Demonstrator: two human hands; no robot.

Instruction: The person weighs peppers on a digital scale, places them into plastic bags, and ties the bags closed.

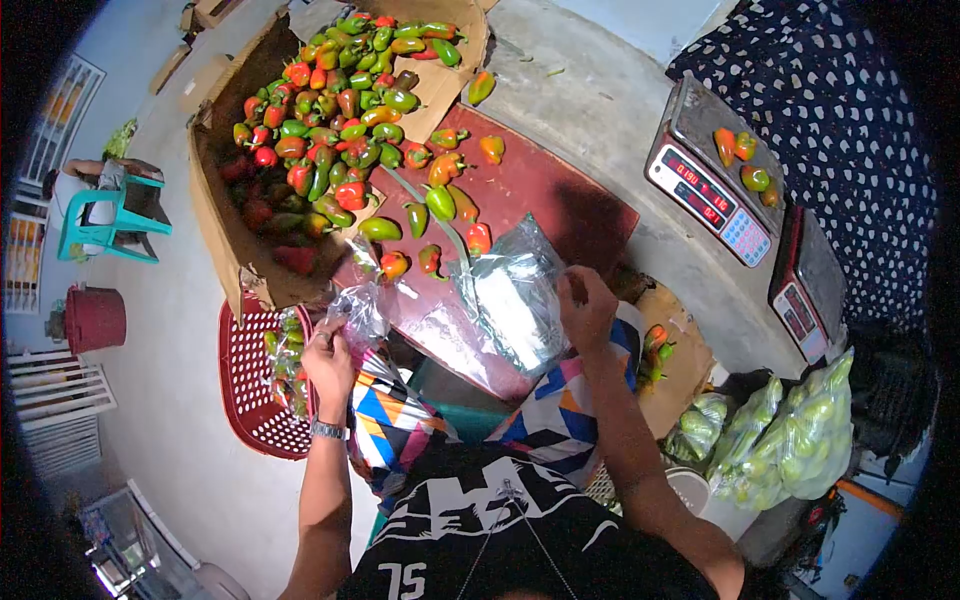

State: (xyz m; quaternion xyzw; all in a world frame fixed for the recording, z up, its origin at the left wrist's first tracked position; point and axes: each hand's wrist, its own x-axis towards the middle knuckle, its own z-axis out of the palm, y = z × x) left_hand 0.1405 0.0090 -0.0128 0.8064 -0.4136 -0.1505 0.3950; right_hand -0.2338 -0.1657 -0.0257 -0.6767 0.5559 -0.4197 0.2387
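Currently, left hand [328, 365]: fingers bunched and closed on a crumpled clear bag [360, 310], knuckles up, its forearm running almost straight up from the lower edge. Metal-link watch [329, 430] at the wrist. Right hand [588, 312]: forearm slanting up and inward, fingers curled narrow at the right edge of a stack [515, 300] of flat bags; cannot tell whether they grip a layer.

Materials: the bag is thin, wrinkled and gathered; the stack is smooth, glossy and roughly rectangular, lying on the near part of a dull red table [590, 195] with a flat top. Peppers [440, 203], waxy, tapered and blunt, green through orange to red, lie loose beyond the stack and heaped in an open brown cardboard carton [215, 170].

Below the left hand, a red basket [235, 400], rigid plastic, wall perforated with round holes. Right of the table, a scale [700, 190]: metal pan bearing several peppers, keypad, red digits.
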